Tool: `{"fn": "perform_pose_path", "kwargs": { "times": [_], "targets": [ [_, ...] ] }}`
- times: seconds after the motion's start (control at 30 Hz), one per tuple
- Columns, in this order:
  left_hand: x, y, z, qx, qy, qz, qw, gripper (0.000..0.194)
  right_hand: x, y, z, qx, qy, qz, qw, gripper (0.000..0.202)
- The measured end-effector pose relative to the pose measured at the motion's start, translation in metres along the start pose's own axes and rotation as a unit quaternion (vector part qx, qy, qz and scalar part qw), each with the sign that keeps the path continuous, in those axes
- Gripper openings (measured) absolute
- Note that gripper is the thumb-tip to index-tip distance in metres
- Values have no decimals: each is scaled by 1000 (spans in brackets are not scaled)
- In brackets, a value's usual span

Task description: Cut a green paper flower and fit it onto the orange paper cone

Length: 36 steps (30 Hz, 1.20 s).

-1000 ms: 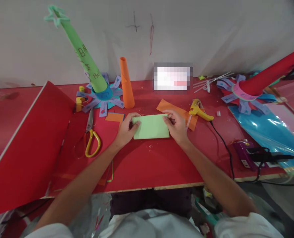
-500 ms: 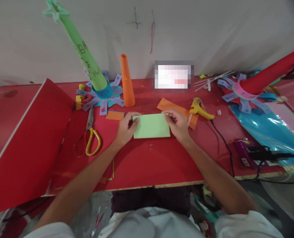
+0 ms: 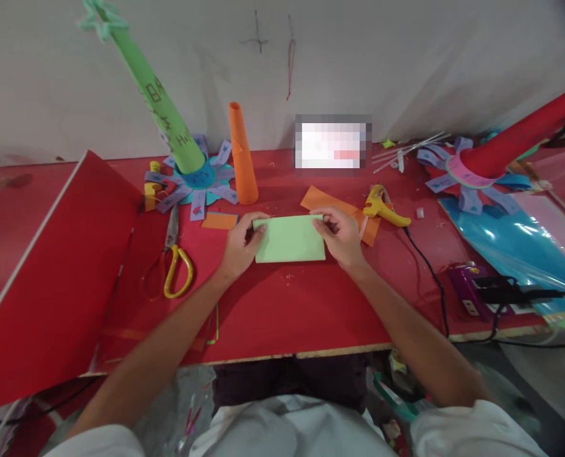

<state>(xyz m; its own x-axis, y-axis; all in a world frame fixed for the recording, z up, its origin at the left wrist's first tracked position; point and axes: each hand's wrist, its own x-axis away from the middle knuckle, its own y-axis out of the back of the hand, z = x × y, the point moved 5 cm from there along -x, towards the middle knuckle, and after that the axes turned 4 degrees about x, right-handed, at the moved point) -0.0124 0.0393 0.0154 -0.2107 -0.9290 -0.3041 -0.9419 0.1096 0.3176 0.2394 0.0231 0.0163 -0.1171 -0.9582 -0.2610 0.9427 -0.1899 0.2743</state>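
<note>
Item one: a pale green paper rectangle point(image 3: 289, 240), held at the middle of the red tabletop point(image 3: 287, 317) in front of the person; whether its lower edge touches the surface cannot be told. Grip: left hand point(image 3: 242, 244) pinching the left end, right hand point(image 3: 342, 238) pinching the upper right corner, thumbs on the near face. Condition: straight-edged and apparently doubled over (a judgement from its thick lower edge), so the shaping looks well begun; its visible face is plain, and it is not attached to anything in view. Finished-looking pieces: a lettered green column point(image 3: 166, 105) and a red column point(image 3: 525, 143), both on strip-petalled bases. Plainer: one orange cone point(image 3: 245, 168), upright, without such a base. Tools, out of hand: scissors point(image 3: 174, 251) to the left; yellow glue gun point(image 3: 380, 206) to the right, corded. Obstructions: an orange paper strip point(image 3: 327, 203) just beyond the right hand, the gun's nozzle over it; a red board point(image 3: 58, 285) tilted up at far left.
</note>
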Motion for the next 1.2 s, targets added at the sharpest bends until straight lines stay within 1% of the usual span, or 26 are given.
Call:
{"fn": "perform_pose_path", "kwargs": {
  "times": [0.23, 0.4, 0.53, 0.7, 0.8, 0.9, 1.1, 1.2],
  "targets": [
    [0, 0, -1, 14, -1, -1, 1000, 32, 0, 1, 3, 10, 12, -4, 1000, 33],
    [0, 1, 1, 9, 0, -1, 1000, 30, 3, 1, 3, 17, 12, -11, 1000, 34],
    [0, 1, 0, 16, -3, 0, 1000, 32, 4, 2, 5, 15, 16, -16, 1000, 33],
    [-1, 0, -3, 1, -8, -8, 1000, 35, 4, 3, 4, 7, 19, -21, 1000, 28],
    [-1, -1, -4, -10, -5, -10, 1000, 38, 4, 2, 4, 11, 19, -22, 1000, 31],
    [0, -1, -2, -7, -7, -11, 1000, 36, 5, 3, 7, 10, 20, -27, 999, 35],
    [0, 0, -3, -13, -17, -9, 1000, 30, 6, 4, 4, -14, -2, -23, 1000, 33],
    [-1, 0, -4, -22, -11, -8, 1000, 30, 4, 3, -2, -60, -39, -21, 997, 34]
  ]
}}
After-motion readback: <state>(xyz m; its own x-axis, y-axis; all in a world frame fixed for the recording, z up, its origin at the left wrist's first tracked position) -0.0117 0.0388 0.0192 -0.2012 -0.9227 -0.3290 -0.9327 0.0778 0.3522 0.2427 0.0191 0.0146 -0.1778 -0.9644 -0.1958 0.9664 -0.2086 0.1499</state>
